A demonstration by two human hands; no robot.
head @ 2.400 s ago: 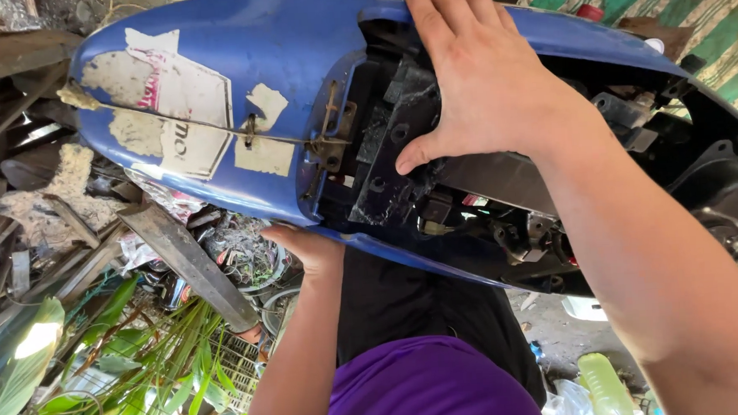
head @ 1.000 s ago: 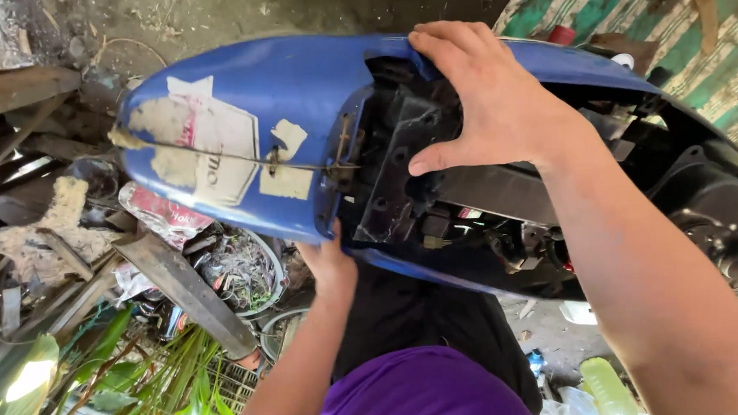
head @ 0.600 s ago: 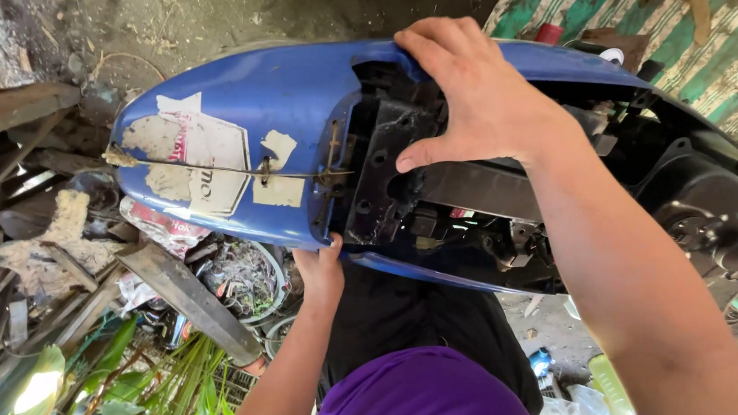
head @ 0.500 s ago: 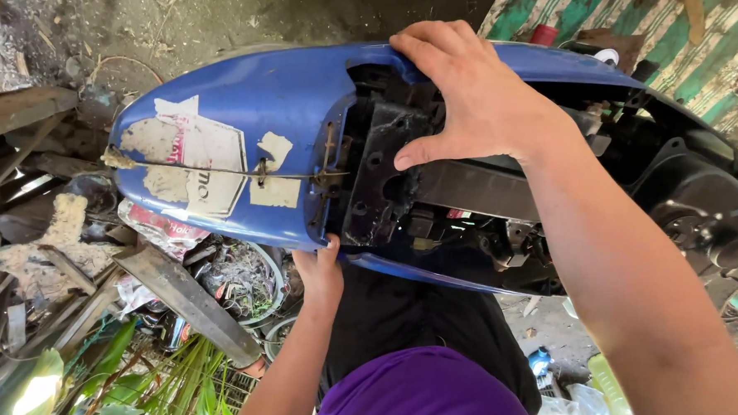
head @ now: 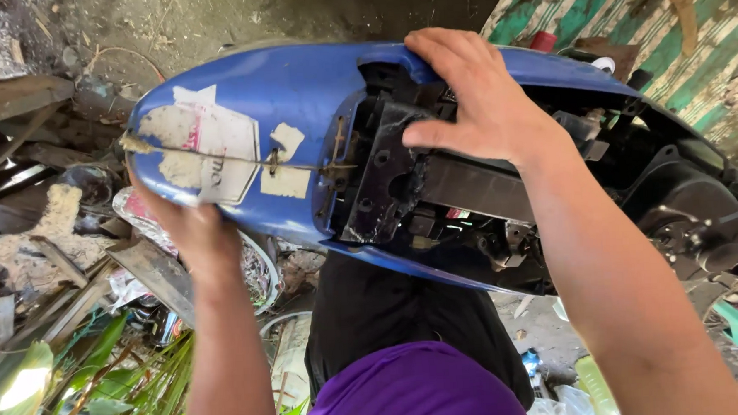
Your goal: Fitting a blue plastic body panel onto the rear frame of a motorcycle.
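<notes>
Blue scooter rear body panel point(head: 298, 103) sits across the middle of our view, tail end pointing left, its open underside facing us. We take it as our landmark.

Left hand point(head: 189, 232) at the panel's tail end, under the lower edge. Fingers curl up around the rim just below the torn white sticker patches point(head: 209, 144); the grip looks closed on the edge, though the fingertips go behind the plastic and we cannot see them. This hand seems to carry the tail's weight from beneath.

Right hand point(head: 476, 99) on top of the panel, right of centre. Fingers hook over the upper rim, thumb stretched down onto the black inner frame point(head: 388, 177). Hand partly open, clamped on the rim rather than closed in a fist. We judge it steadies the panel from above, against the lift at the tail.

A thin wire or twig point(head: 242, 159) runs along the panel's side across the stickers.

Below the panel: black trousers, purple shirt point(head: 415, 396). Left of it: scrap wood and debris point(head: 47, 246), green leaves lower down. Right of it: more black scooter parts point(head: 693, 210) and a green-striped board wall point(head: 677, 45).
</notes>
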